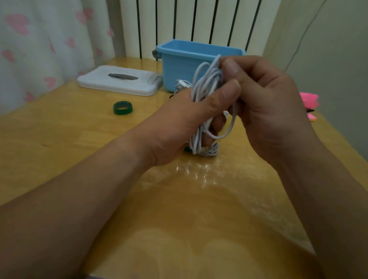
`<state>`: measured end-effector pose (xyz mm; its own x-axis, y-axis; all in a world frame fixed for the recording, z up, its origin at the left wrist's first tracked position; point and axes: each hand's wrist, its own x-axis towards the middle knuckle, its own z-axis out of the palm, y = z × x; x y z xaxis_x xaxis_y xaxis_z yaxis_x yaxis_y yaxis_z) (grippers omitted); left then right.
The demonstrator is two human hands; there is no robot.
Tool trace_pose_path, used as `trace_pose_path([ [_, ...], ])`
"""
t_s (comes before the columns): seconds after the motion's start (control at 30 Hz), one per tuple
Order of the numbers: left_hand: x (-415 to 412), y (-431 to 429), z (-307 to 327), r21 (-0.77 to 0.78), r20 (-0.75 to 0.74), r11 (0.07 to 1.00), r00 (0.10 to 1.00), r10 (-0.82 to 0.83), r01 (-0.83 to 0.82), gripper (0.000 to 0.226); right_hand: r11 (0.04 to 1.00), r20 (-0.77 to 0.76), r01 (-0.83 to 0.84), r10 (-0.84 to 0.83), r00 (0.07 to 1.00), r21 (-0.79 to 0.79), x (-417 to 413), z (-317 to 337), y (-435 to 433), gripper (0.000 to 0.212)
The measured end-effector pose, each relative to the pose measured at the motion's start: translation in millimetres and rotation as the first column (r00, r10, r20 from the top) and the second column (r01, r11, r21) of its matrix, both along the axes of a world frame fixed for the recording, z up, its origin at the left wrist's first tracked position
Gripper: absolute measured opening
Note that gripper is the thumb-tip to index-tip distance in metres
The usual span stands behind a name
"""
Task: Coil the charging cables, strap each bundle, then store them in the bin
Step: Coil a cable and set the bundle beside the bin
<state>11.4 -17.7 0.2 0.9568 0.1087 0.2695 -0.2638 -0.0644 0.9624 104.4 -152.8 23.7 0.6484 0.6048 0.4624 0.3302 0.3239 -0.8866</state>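
Both grips, left hand [185,120] and right hand [270,102], clamp the white cable [207,83], loosely coiled upright

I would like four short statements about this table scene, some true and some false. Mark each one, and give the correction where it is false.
1. Both the left hand and the right hand hold the white cable. True.
2. The blue bin is closed with its lid. False: it is open, and the white lid lies on the table to its left.
3. A green strap lies on the table, to the left of the hands. True.
4. The cable is already stored in the bin. False: the hands hold it above the table, in front of the bin.
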Motion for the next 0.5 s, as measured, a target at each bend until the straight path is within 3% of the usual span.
trace_pose_path([
  [0.2,-4.6,-1.5,1.8,0.008,-0.094,0.993,0.989,-0.118,0.12,0.019,0.996,0.023,0.007,-0.005,1.0,-0.089,-0.1,0.2,-3.9,0.035],
  [0.4,-3.2,3.3,-2.7,-0.101,-0.087,0.974,0.973,-0.212,0.203,0.026,0.986,0.197,0.122,-0.097,0.976,-0.117,3.4,0.4,-5.1,0.035],
  [0.5,-4.6,2.9,-3.2,-0.156,-0.08,0.943,0.948,-0.309,0.294,0.008,0.987,0.246,0.111,-0.08,0.966,-0.113,7.3,-1.5,-5.7,0.035],
])
